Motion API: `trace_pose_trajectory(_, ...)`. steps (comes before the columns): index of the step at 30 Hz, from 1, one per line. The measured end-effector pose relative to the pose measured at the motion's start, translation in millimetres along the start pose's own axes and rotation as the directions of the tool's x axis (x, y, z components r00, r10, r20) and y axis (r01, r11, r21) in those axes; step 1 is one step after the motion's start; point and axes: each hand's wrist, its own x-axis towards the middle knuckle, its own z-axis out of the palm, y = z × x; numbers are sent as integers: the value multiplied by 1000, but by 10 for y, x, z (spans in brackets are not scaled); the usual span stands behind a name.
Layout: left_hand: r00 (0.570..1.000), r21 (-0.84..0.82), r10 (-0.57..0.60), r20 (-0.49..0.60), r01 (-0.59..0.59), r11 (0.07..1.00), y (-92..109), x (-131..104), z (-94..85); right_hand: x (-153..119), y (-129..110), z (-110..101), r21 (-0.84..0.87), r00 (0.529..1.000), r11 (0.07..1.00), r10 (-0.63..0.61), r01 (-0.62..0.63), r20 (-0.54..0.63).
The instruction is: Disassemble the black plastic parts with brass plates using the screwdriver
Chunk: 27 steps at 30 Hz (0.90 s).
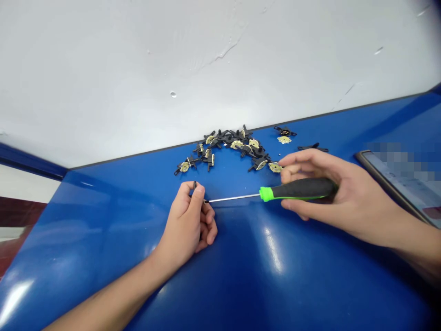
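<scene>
My left hand [189, 220] pinches a small black part [195, 185], mostly hidden by the thumb and fingers. In my right hand [347, 197] lies the black and green handle of a screwdriver [299, 189], its butt against the palm. The metal shaft runs level to the left, and its tip meets the part at my left fingertips. Beyond both hands, a loose pile of black parts with gold-coloured discs [245, 148] rests on the blue table [220, 285].
A phone or tablet [396, 184] lies at the right, partly behind my right wrist. Near the wall [206, 69] are a separate gold disc [284, 139], a black piece [285, 131] behind it and another black piece [313, 147] to their right.
</scene>
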Motion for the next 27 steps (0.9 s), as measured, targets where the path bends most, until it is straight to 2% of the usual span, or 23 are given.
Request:
trace_pose_trajectory(2, 1000, 7, 1, -5, -1, 1000, -1, 0, 1, 1, 3, -8, 18, 998, 999, 45, -46, 45)
trace_pose_trajectory(4, 1000, 13, 3, -8, -3, 1000, -1, -3, 5, 0, 6, -11, 31, 977, 985, 166, -171, 130)
trace_pose_trajectory(6, 1000, 16, 2, -6, -2, 1000, 3, -7, 10, -4, 5, -12, 5, 964, 975, 220, -224, 151)
trace_pose_trajectory(7, 1000, 17, -1, -6, 1, 1000, 6, -9, 13, -6, 1, -14, -9, 974, 982, 189, -189, 126)
trace_pose_trajectory(10, 1000, 17, -7, -8, 7, 1000, 17, -12, 19, -6, -18, -22, -63, 1000, 998, -23, 24, 12)
trace_pose_trajectory(12, 1000, 16, -5, -8, 5, 1000, 20, -12, 19, -4, -32, -27, -98, 997, 992, -78, 77, -11)
trace_pose_trajectory(13, 1000, 14, -2, -7, 2, 1000, 19, -12, 19, -3, -38, -26, -97, 999, 994, -48, 47, -7)
trace_pose_trajectory(15, 1000, 13, 1, -5, -1, 1000, 13, -14, 19, -5, -46, -17, -44, 994, 995, 95, -92, 54)
trace_pose_trajectory(17, 1000, 18, 1, -4, -1, 1000, 4, -17, 21, -13, -47, 2, 10, 962, 971, 234, -238, 138)
trace_pose_trajectory(18, 1000, 21, 3, -4, -3, 1000, 0, -20, 22, -19, -45, 13, 27, 952, 962, 263, -270, 159)
trace_pose_trajectory(19, 1000, 27, 4, -5, -4, 1000, -2, -22, 23, -27, -42, 24, 38, 954, 964, 256, -265, 157)
trace_pose_trajectory(23, 1000, 48, 21, 2, -21, 999, -6, -27, 15, -50, -26, 32, 53, 993, 993, 103, -106, 61)
trace_pose_trajectory(27, 1000, 22, 7, 24, -8, 1000, -6, -24, 2, -46, -35, -5, 29, 992, 995, 94, -97, 78)
